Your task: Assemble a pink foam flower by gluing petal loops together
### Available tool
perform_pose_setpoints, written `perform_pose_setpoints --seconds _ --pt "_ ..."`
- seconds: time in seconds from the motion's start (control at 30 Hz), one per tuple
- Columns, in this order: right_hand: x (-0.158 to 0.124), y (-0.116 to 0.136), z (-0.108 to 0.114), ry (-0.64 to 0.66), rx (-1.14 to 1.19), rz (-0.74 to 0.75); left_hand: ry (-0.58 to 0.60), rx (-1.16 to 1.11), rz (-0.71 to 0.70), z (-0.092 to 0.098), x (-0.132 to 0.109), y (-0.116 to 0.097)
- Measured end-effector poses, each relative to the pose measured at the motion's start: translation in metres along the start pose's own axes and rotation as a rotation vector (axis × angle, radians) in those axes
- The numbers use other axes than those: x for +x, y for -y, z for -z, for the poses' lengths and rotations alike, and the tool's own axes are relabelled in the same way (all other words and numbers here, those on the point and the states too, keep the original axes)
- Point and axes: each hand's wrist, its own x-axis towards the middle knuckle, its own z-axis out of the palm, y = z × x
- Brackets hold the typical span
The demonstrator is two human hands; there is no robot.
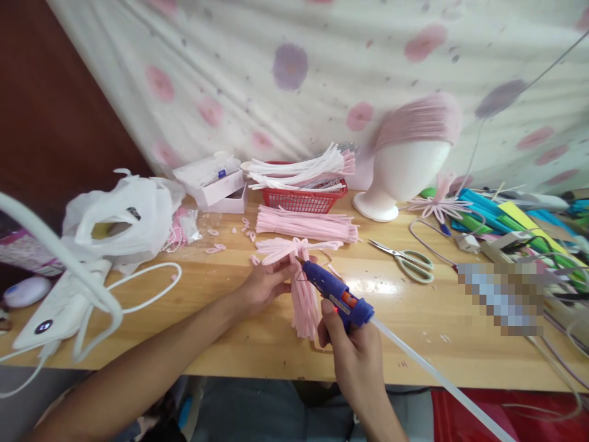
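My right hand (356, 350) is wrapped round a blue hot glue gun (332, 288), with a long pale glue stick (427, 365) trailing from its back end. The gun's tip points left and meets the top of a pink pipe-cleaner piece (304, 301), whose strands fan downward and whose crosswise strands spread at the top. On the left side of that piece, my left hand (267, 283) pinches it just beside the nozzle. Whether the tip touches the strands I cannot tell. Behind it lies a bundle of pink pipe cleaners (306, 224).
Scissors (405, 258) lie at the right. Behind stand a red basket (299, 199) of white and pink pipe cleaners and a foam head (409, 166) wearing pink. White boxes (216, 190), a plastic bag (124, 215) and a white cable (156, 267) occupy the left. Cords and coloured packs (497, 221) crowd the right.
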Motion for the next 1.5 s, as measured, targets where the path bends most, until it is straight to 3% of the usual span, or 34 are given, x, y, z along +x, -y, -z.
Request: perform_pose_setpoints --seconds 0.2,1.23,1.5 --pt "0.000 -0.003 0.000 0.028 0.083 -0.124 -0.005 -0.020 0.007 -0.001 0.001 0.000" --pt "-0.008 -0.012 0.001 0.010 0.104 -0.193 0.012 0.022 -0.004 0.004 0.001 0.004" --pt "-0.006 -0.005 0.003 0.002 0.097 -0.118 -0.027 0.057 -0.071 0.001 0.002 0.003"
